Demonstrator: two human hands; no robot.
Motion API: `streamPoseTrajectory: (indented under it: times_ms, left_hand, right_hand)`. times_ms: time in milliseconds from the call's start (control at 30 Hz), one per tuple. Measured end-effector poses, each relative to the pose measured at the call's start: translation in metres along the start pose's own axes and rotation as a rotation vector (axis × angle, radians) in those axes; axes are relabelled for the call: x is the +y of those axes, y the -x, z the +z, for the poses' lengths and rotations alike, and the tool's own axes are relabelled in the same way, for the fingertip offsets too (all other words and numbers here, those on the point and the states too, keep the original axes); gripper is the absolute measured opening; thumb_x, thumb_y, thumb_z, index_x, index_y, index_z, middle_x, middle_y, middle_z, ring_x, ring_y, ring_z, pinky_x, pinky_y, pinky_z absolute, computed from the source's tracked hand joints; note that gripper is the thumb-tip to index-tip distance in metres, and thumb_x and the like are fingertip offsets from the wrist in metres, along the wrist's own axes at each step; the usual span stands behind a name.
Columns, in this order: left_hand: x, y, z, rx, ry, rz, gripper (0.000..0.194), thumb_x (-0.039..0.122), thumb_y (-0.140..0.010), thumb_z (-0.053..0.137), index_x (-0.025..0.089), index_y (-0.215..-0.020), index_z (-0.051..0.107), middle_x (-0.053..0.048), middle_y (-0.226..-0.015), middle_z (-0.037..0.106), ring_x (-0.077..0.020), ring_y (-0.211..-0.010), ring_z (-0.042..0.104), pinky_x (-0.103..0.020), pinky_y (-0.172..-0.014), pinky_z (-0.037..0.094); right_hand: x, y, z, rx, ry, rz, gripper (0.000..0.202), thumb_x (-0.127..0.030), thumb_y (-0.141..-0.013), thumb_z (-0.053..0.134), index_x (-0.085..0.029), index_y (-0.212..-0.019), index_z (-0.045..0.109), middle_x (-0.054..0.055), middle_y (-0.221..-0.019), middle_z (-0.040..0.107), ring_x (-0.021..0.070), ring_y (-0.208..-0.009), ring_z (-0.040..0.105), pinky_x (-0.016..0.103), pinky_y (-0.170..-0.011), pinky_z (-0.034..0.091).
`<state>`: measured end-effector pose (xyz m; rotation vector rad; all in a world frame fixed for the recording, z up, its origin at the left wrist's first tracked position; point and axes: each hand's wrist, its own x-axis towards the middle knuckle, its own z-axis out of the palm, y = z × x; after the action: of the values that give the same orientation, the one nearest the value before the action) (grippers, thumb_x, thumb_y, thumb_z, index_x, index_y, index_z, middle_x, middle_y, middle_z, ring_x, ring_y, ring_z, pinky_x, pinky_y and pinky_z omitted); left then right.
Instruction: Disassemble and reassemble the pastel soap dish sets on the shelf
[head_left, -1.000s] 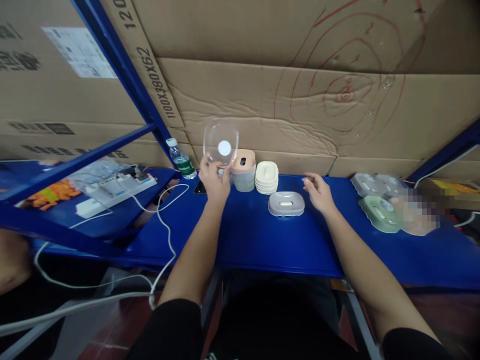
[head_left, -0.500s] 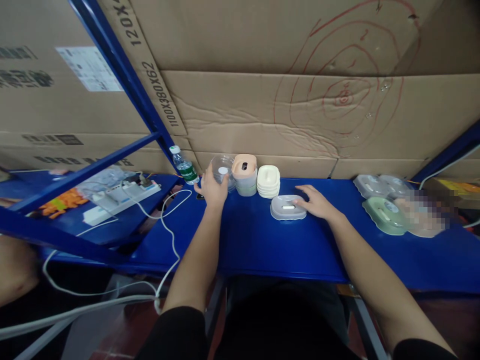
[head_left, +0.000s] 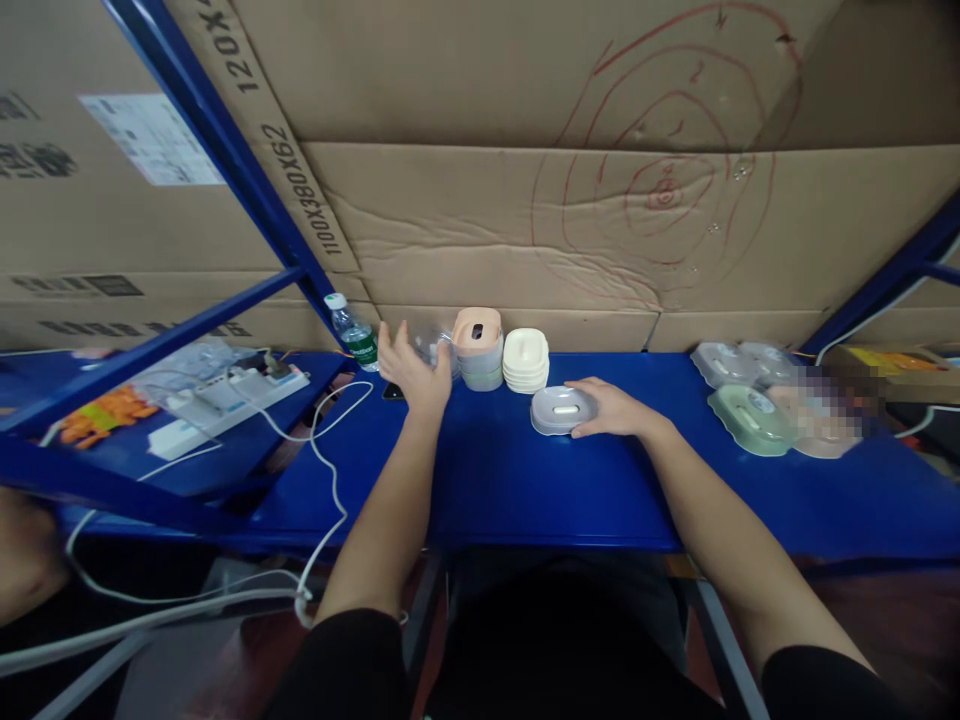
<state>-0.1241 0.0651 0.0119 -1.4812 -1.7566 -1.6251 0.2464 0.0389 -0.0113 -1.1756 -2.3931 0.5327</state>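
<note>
My right hand (head_left: 611,408) is around the right side of a small pale grey oval container (head_left: 564,409), thumb at its near edge and fingers at its far edge. A white raised bar shows on top of that container, which rests on the blue table. My left hand (head_left: 415,372) is open, fingers spread and raised, in front of clear plastic dishes (head_left: 430,343) that it partly hides. Right of these stands a stack of square boxes (head_left: 480,350), peach on top and paler below. Beside it is a stack of cream square lids or dishes (head_left: 526,360).
A water bottle (head_left: 355,335) stands at the back left, near a white cable (head_left: 330,455) and a power strip (head_left: 225,400). Clear and green trays (head_left: 750,418) lie at the right. Blue frame posts (head_left: 217,150) and a cardboard wall (head_left: 465,210) bound the blue table (head_left: 540,500). Another person's arm (head_left: 28,560) shows at far left.
My right hand has closed in around the grey container's side. My left hand has tilted up with its fingers spreading. The whole view has shifted slightly.
</note>
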Motion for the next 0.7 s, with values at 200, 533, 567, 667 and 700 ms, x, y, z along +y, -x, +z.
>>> streamPoseTrajectory:
  times_ms: [200,533,567,667,700]
  left_hand:
    - [0.048,0.036,-0.002,-0.358,0.362,0.533,0.064,0.057,-0.090,0.068,0.016,-0.137,0.055,-0.022,-0.145,0.057,-0.0359,-0.141,0.054,-0.056,-0.117,0.043]
    - [0.063,0.068,0.006,-1.024,0.394,0.566,0.086,0.059,-0.081,0.082,0.020,-0.151,0.049,-0.018,-0.151,0.058,-0.0356,-0.140,0.057,-0.052,-0.116,0.049]
    - [0.061,0.067,0.006,-1.033,0.397,0.565,0.088,0.057,-0.080,0.083,0.021,-0.151,0.049,-0.018,-0.151,0.057,-0.0357,-0.140,0.057,-0.052,-0.116,0.049]
    - [0.061,0.066,0.007,-1.039,0.419,0.579,0.098,0.057,-0.074,0.088,0.023,-0.155,0.045,-0.018,-0.155,0.054,-0.0372,-0.143,0.054,-0.054,-0.118,0.046]
    - [0.061,0.066,0.008,-1.039,0.431,0.589,0.102,0.058,-0.072,0.089,0.023,-0.156,0.043,-0.018,-0.155,0.053,-0.0376,-0.144,0.053,-0.055,-0.119,0.046]
  right_hand:
    - [-0.009,-0.001,-0.006,0.187,0.015,-0.051,0.087,-0.064,-0.072,0.087,-0.026,-0.146,0.061,0.014,-0.136,0.065,0.0365,-0.125,0.064,0.056,-0.107,0.052]
    - [-0.013,-0.002,-0.002,0.181,-0.062,-0.073,0.079,-0.065,-0.072,0.086,-0.026,-0.138,0.065,0.013,-0.132,0.069,0.0364,-0.121,0.067,0.055,-0.103,0.053]
    - [-0.013,-0.002,-0.001,0.182,-0.081,-0.069,0.078,-0.064,-0.072,0.086,-0.026,-0.137,0.066,0.013,-0.132,0.070,0.0363,-0.121,0.067,0.055,-0.104,0.053]
    - [-0.011,-0.003,0.000,0.206,-0.162,-0.044,0.073,-0.060,-0.073,0.087,-0.026,-0.135,0.066,0.012,-0.135,0.070,0.0355,-0.122,0.067,0.056,-0.106,0.053]
    - [-0.010,-0.002,0.001,0.213,-0.193,-0.032,0.072,-0.059,-0.073,0.086,-0.026,-0.134,0.066,0.012,-0.136,0.070,0.0351,-0.123,0.067,0.056,-0.107,0.052]
